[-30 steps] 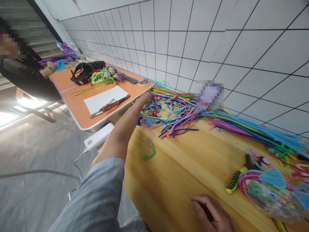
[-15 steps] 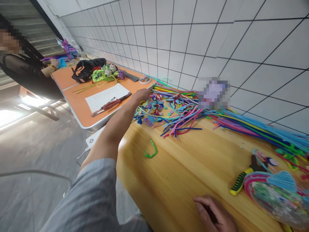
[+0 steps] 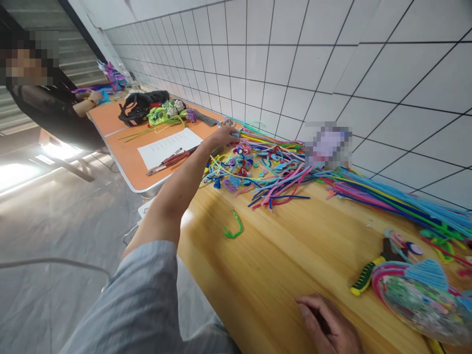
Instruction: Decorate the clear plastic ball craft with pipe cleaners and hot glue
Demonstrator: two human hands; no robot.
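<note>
The left hand [image 3: 224,137] is at the pipe cleaners [image 3: 276,143], fingers bent; grip cannot be determined. The right hand [image 3: 331,323], loosely half-curled, visibly holds nothing above the wooden table [image 3: 265,255]. Text on the paper [image 3: 170,146] is illegible.

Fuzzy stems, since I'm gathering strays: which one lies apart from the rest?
The bent green stem, alone on the wooden table; the other stems lie bunched or heaped.

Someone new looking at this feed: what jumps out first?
Probably the jumble of bright craft stems along the foot of the tiled wall, with the left hand at its far end. Next comes the orange table beyond, bearing a black strapped item. A green twisted piece stands out alone on the bare wood.
</note>
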